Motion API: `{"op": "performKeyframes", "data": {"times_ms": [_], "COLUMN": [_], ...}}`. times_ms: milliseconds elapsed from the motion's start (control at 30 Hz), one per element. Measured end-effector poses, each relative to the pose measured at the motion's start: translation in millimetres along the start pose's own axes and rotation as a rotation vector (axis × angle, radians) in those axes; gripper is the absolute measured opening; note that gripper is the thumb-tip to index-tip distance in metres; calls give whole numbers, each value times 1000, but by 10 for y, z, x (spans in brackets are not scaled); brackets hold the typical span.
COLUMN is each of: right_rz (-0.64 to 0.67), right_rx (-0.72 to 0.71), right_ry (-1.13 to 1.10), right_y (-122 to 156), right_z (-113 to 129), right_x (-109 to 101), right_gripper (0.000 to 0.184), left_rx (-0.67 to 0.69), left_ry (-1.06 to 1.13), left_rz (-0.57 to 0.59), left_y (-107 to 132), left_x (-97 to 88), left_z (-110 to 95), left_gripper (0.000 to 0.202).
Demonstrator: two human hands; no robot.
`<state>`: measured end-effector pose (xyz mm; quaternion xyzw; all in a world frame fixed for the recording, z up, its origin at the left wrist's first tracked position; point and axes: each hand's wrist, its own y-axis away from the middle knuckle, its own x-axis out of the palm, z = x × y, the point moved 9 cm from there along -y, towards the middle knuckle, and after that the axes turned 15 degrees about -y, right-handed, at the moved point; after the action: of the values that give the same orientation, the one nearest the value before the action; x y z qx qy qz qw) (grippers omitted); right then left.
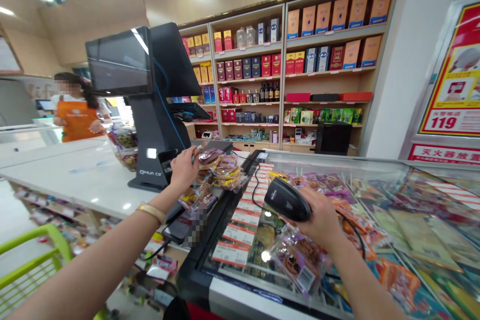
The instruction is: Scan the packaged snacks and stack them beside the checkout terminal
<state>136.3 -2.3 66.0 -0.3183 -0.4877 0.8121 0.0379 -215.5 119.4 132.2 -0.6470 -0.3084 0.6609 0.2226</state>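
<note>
My right hand [319,214] is wrapped round a black barcode scanner [287,200], its head pointing left above the glass-topped freezer [247,210]. Below the scanner, a clear snack packet [300,260] with a barcode label lies on the glass. My left hand [183,166], a bracelet [152,212] on its wrist, reaches to a pile of wrapped snacks [225,167] beside the checkout terminal. Its fingers are curled at the pile's left edge and appear to pinch one packet; the fingertips are partly hidden.
A dual-screen checkout terminal [157,105] stands on the white counter [86,180]. The scanner's cable [255,185] runs over the freezer. More packets [330,182] lie on the glass. A green shopping cart [33,260] is at lower left. A person in an orange apron [80,117] stands behind.
</note>
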Motion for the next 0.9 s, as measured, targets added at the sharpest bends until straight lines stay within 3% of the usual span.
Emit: {"op": "performKeyframes", "data": {"times_ms": [200,400,700,800,900], "right_rz": [20,13,2,-15,-45], "right_rx": [-6,-1,6,2,11], "right_ry": [9,33,42,63,65], "right_y": [18,22,26,22,8], "right_z": [-13,-16,-44,-45,-46], "right_x": [9,0,-4,-30,-82], "right_gripper": [18,18,21,20,22], "left_rx": [49,61,100,71,118], "left_ry": [-161,-196,-157,-148,-51], "left_rz": [174,267,205,108,-47], "left_y": [-18,14,115,129,219], "left_x": [293,381,361,207,-40], "left_z": [-7,89,160,127,-65], "left_gripper": [54,66,72,70,63]}}
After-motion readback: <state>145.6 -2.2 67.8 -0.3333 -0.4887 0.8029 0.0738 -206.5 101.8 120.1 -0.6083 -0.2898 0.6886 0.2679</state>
